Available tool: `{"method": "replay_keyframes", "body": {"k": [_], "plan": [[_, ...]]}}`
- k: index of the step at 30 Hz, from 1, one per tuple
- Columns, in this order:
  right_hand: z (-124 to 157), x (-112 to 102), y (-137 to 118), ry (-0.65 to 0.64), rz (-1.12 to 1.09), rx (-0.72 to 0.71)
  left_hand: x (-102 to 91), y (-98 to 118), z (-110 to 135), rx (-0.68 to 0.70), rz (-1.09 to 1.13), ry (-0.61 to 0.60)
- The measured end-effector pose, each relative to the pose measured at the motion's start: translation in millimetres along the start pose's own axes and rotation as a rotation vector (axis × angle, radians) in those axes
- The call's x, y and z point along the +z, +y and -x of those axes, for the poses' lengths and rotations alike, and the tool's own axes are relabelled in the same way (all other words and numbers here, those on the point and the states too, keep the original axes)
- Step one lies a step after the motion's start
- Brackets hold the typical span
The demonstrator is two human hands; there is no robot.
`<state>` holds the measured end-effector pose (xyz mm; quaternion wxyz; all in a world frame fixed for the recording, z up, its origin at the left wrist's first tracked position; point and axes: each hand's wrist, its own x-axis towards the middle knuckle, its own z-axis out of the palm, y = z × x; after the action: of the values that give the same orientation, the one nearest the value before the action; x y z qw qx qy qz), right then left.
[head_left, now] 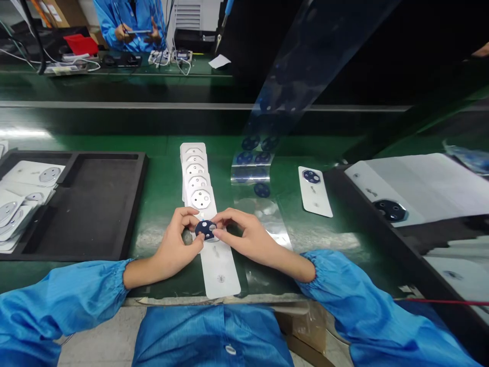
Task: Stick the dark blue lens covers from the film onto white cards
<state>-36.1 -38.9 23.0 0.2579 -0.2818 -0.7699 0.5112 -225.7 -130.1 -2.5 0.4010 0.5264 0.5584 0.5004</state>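
Note:
Between my two hands is a dark blue round sticker [205,229] with several holes, over the round camera area of a white phone back cover [220,270]. My left hand [178,239] pinches the sticker's left edge with thumb and forefinger. On the opposite edge, the thumb and fingers of my right hand [244,234] close on it. Whether the sticker touches the cover all over I cannot tell. Beyond my hands runs an overlapping row of white covers [195,168] with bare round camera areas. A clear film strip [250,176] bearing dark blue round stickers hangs down to my right.
At left lies a black tray [103,204] with white covers [23,204] in its left part. One white cover with a blue disc [317,196] lies to the right, near another black tray [401,244]. Across the bench a person in blue [132,25] holds a flat object.

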Motion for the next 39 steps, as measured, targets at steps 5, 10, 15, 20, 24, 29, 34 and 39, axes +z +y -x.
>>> {"method": "replay_keyframes", "body": {"k": [5,10,15,20,24,29,34,39], "plan": [[2.0,6.0,4.2,0.062,-0.157,0.092,0.2,-0.7,0.0,0.029,-0.033,-0.001],[-2.6,1.4,5.2,0.073,-0.327,0.235,0.4,-2.7,-0.1,0.057,-0.051,-0.005],[-9.0,-5.6,7.7,0.087,-0.317,0.26,-0.6,-6.9,0.7,0.106,-0.186,0.091],[-13.3,-10.9,14.9,0.102,-0.421,0.319,-3.4,-2.5,2.1,0.184,-0.335,0.132],[-16.3,-14.8,20.1,0.081,-0.463,0.353,-5.7,3.5,10.9,0.582,-0.42,-0.049],[-18.1,-17.7,20.0,0.05,-0.408,0.42,-1.0,4.8,30.2,0.973,-0.807,-0.431],[-14.7,-14.0,13.2,-0.003,-0.355,0.472,2.9,4.2,39.6,0.838,-1.0,-0.47],[-13.2,-10.0,11.6,-0.007,-0.31,0.531,1.0,2.8,38.9,0.806,-1.028,-0.505]]}}
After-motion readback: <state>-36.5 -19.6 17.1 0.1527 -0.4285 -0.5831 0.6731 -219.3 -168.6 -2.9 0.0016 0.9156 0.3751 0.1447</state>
